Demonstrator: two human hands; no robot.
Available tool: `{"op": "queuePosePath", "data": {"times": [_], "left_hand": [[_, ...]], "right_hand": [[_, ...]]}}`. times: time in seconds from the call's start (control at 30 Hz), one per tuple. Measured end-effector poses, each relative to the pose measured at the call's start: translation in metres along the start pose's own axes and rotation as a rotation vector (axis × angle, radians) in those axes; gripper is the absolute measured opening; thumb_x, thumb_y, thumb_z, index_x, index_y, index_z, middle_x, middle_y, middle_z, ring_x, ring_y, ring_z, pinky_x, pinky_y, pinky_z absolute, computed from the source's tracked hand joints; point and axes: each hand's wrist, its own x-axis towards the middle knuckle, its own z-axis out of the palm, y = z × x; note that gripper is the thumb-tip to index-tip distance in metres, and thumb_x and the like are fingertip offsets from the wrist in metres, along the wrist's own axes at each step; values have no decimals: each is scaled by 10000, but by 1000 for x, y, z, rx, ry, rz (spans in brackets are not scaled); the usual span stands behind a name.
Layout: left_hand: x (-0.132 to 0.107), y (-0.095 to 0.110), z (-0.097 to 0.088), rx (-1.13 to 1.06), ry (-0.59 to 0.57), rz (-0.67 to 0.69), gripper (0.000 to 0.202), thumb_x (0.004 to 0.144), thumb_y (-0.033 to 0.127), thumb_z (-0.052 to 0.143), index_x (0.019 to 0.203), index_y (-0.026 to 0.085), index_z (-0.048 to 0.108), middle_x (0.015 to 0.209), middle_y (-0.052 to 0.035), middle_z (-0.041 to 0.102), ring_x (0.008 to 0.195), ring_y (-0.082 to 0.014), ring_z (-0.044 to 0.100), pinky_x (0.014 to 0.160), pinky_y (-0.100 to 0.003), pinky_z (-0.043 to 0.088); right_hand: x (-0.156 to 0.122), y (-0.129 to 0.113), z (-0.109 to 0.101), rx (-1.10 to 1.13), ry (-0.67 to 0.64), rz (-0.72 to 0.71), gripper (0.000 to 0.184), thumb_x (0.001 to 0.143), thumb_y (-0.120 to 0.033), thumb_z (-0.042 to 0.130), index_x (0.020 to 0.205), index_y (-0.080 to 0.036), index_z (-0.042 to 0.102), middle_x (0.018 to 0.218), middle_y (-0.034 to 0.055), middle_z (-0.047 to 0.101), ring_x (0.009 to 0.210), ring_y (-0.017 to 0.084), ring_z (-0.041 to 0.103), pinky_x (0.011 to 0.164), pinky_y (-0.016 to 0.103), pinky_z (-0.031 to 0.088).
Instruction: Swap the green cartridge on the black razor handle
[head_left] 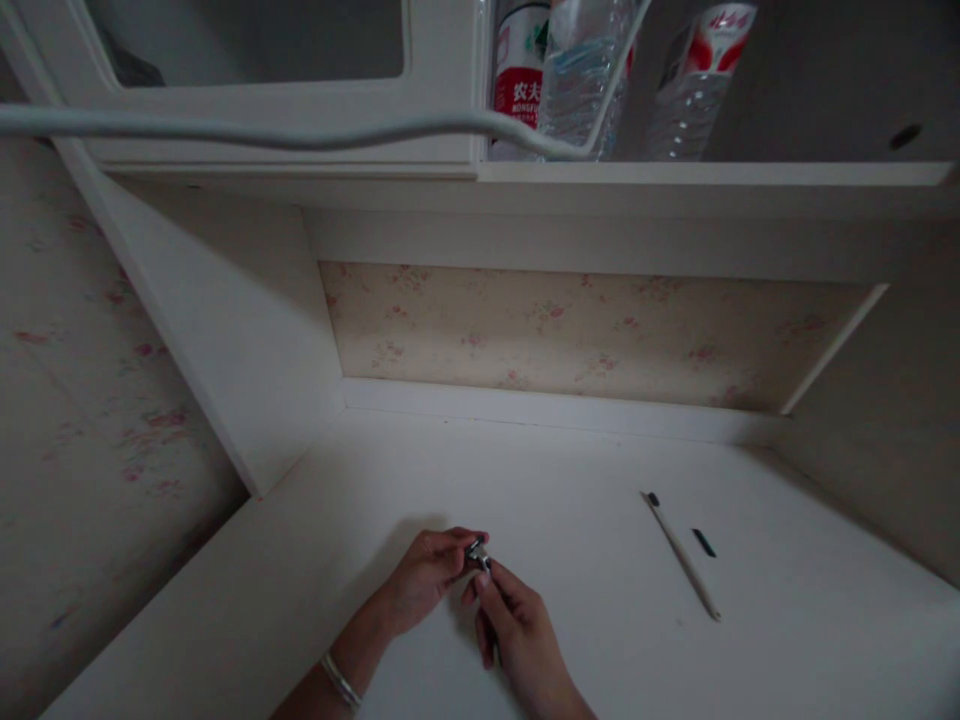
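A small dark and silvery metallic piece (478,552) is between my hands, above the white desk (585,600). Its exact kind is too small to make out. The fingertips of my left hand (427,575) pinch it from the left; a silver bracelet (341,682) circles that wrist. From the lower right, my right hand (517,620) grips the same piece between thumb and forefinger, its other fingers curled beneath. Part of the piece is hidden behind the fingertips.
To the right lie a slim pale pen-like stick (684,560) with a dark end and a short dark strip (703,543). Overhead, a shelf (712,174) holds bottles, including a red-labelled one (697,75). A white bar (300,132) crosses in front of the cabinet.
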Motion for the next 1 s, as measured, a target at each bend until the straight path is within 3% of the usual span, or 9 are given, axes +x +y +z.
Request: {"op": "queuePosePath", "data": {"times": [0.2, 0.3, 0.4, 0.57, 0.67, 0.87, 1.0], "left_hand": [[2, -3, 0, 36, 49, 39, 298, 718, 360, 718, 901, 125, 725, 1071, -121, 609, 575, -92, 527, 561, -251, 416], [4, -2, 0, 56, 48, 60, 393, 703, 373, 730, 1007, 127, 691, 895, -100, 656, 602, -130, 554, 623, -288, 433], [5, -2, -1, 167, 104, 81, 367, 729, 341, 715, 1014, 112, 679, 781, -78, 667, 721, -179, 599, 727, -315, 433], [6, -3, -2, 338, 245, 61, 335, 708, 311, 731, 985, 131, 679, 810, -72, 693, 778, -192, 624, 741, -293, 435], [6, -1, -1, 425, 259, 61, 324, 723, 320, 714, 992, 144, 679, 858, -76, 697, 806, -196, 629, 762, -295, 447], [7, 0, 1, 492, 235, 131, 220, 757, 320, 677, 895, 149, 693, 839, -53, 660, 780, -184, 638, 739, -277, 470], [8, -2, 2, 525, 268, 195, 220, 742, 328, 685, 859, 142, 685, 849, -54, 623, 747, -188, 641, 709, -292, 486]], "right_hand": [[5, 3, -1, 91, 5, -13, 470, 854, -597, 460, 778, -145, 566, 469, -51, 454, 388, 76, 393, 392, 178, 323], [7, 6, -2, 198, 36, -4, 467, 851, -592, 477, 746, -143, 553, 473, -51, 448, 395, 69, 379, 396, 175, 314], [8, 9, -4, 388, 57, 101, 431, 843, -572, 513, 766, -149, 544, 493, -61, 432, 366, 56, 330, 346, 166, 268], [9, 7, -6, 617, 9, 230, 374, 829, -520, 576, 906, -154, 557, 603, -59, 439, 358, 37, 311, 300, 148, 263], [9, 8, -6, 642, 6, 258, 404, 811, -538, 591, 977, -171, 557, 634, -60, 447, 365, 32, 323, 300, 142, 271], [10, 15, -7, 590, -20, 292, 413, 867, -548, 495, 755, -155, 547, 498, -66, 409, 318, 37, 279, 274, 146, 244], [11, 16, -4, 545, -31, 260, 444, 878, -559, 460, 797, -138, 575, 516, -48, 451, 315, 43, 305, 274, 154, 282]]}}
